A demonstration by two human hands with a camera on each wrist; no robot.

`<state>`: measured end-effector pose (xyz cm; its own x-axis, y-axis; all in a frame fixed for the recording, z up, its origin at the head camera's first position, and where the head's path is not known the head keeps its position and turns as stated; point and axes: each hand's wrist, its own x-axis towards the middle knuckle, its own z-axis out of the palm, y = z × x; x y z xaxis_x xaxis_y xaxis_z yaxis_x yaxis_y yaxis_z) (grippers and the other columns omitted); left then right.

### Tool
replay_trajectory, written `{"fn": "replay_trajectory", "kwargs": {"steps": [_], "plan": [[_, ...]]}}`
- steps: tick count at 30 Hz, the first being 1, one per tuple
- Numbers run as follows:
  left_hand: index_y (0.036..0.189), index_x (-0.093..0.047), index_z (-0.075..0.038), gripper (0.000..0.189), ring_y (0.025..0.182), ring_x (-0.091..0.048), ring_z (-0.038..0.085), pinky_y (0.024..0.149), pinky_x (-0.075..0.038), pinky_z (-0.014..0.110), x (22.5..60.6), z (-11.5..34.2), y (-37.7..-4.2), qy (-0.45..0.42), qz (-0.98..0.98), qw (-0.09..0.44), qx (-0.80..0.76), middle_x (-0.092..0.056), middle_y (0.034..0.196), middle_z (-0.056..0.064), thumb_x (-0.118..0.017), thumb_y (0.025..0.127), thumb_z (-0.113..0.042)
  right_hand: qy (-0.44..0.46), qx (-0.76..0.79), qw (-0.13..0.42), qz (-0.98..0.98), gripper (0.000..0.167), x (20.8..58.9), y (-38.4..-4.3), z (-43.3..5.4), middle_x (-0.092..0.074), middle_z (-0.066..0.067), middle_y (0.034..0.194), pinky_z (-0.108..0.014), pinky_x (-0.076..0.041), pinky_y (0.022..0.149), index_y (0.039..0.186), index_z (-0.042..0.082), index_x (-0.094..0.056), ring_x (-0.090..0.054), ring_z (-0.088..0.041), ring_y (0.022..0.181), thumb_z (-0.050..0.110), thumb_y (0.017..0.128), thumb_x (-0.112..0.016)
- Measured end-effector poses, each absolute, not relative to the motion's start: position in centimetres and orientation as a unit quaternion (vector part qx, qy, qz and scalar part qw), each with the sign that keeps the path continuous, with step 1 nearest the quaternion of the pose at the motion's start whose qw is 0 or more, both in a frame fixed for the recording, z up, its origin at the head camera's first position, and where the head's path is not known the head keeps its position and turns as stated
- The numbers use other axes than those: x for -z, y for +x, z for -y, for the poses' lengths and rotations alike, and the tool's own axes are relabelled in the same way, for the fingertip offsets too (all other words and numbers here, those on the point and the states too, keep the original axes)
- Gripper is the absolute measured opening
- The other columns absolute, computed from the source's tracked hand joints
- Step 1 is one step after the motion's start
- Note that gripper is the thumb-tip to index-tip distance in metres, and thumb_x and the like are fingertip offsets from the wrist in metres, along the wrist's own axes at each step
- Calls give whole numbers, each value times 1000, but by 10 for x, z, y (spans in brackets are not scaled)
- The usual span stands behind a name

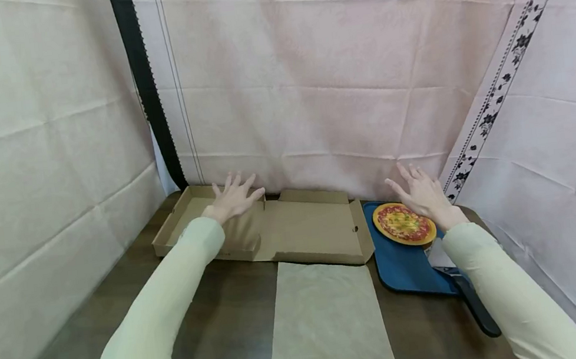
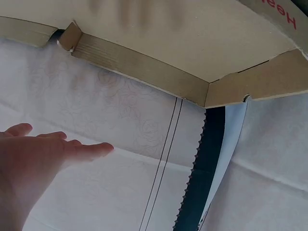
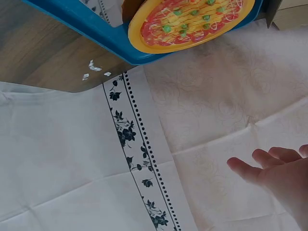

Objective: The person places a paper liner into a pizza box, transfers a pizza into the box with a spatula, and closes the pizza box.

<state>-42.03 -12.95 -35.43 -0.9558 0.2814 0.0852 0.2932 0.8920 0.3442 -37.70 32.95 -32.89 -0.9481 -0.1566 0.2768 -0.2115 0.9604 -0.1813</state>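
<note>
Fingers spread, my left hand (image 1: 234,199) is held over the open cardboard pizza box (image 1: 304,231) and grips nothing. In the left wrist view the same hand (image 2: 38,159) shows apart from the box wall (image 2: 144,67). My right hand (image 1: 422,192), also empty with its fingers extended, is over the far right side of a blue tray (image 1: 400,270). On that tray lies a small round pizza (image 1: 404,224) with a yellow rim. A pizza server (image 1: 466,292) with a black handle rests on the tray's right edge, partly hidden by my right sleeve.
A square sheet of brown paper (image 1: 330,317) lies on the dark wooden table (image 1: 220,335) in front of the box. Pale cloth hangings (image 1: 309,82) stand behind the table and on both sides. Small white scraps (image 3: 95,66) are near the tray's corner.
</note>
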Motion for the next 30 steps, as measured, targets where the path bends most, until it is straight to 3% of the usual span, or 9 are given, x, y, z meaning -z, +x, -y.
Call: {"fn": "replay_trajectory", "kwargs": {"steps": [4,12,18,24,30], "plan": [[157,-7,-23,70,148,14,42,109,9,74,354,128,-422,-153,974,9,169,6,161,21,-24,99,-60,94,-109,129,981,77,329,-375,-332,-15,-33,156,-76,-13,107,156,13,-11,-15,-53,142,60,99,-29],[157,-7,-14,69,145,-17,48,117,-20,60,353,116,-419,-187,972,8,140,-22,157,25,-30,103,-50,80,-108,137,981,78,329,-372,-341,-15,-36,154,-77,-15,105,156,11,-13,-14,-54,142,62,98,-26],[154,-21,-9,62,140,-34,41,113,-33,55,352,109,-414,-207,973,18,103,-34,152,23,-42,103,-36,84,-120,136,980,78,328,-373,-342,-16,-35,155,-75,-16,107,155,7,-14,-16,-54,141,60,99,-28],[134,-48,-6,38,113,-57,29,93,-51,44,351,100,-410,-240,967,29,77,-56,126,15,-47,100,-23,80,-134,144,977,80,324,-373,-346,-17,-34,155,-72,-17,109,155,6,-16,-18,-56,139,61,99,-29],[108,-54,-6,16,83,-54,19,69,-47,32,354,93,-403,-264,961,10,76,-58,97,8,-48,100,-19,78,-139,154,975,80,323,-376,-348,-15,-33,155,-71,-16,110,155,8,-13,-18,-56,140,62,98,-28]]}}
